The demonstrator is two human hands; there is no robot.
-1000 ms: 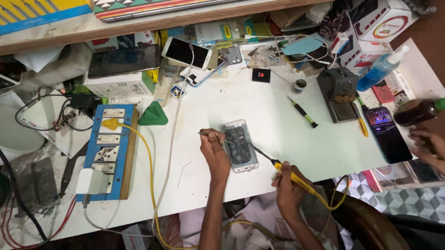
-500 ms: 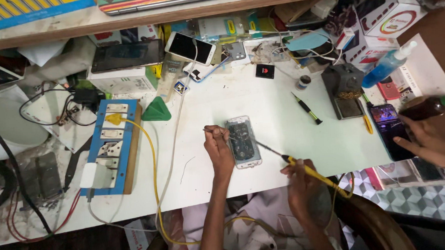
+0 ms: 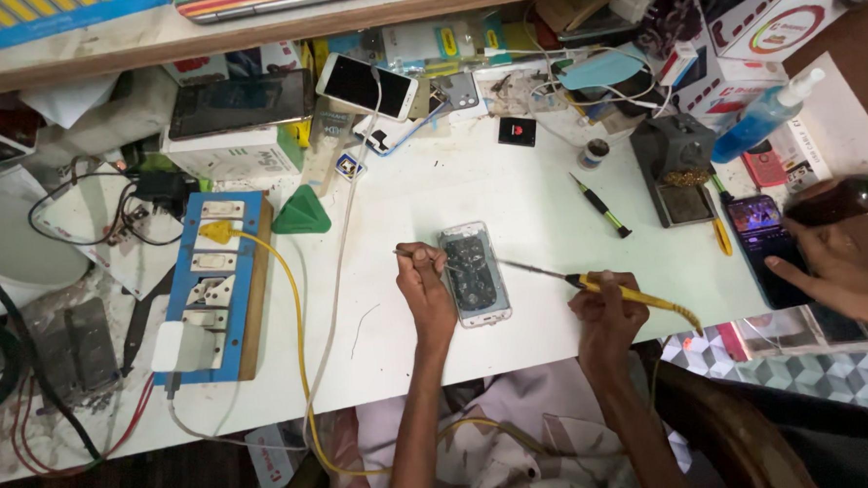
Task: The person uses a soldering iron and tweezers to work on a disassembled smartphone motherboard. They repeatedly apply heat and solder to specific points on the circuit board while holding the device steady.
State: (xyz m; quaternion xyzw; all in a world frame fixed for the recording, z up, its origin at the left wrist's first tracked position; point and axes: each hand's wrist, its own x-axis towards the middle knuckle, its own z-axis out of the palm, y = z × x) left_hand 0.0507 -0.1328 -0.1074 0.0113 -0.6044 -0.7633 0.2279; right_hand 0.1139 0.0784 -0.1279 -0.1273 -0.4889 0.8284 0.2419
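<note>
While the left hand (image 3: 424, 285) pinches tweezers (image 3: 417, 254) over the opened phone (image 3: 474, 273), the right hand (image 3: 605, 310) grips a soldering iron (image 3: 592, 284).

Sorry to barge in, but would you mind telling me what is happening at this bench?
A person seated at the white table works on an opened phone lying flat. The left hand holds thin tweezers at its upper edge; the right hand points a yellow-handled soldering iron at it. Another person's hand touches a lit phone at the right.
</note>
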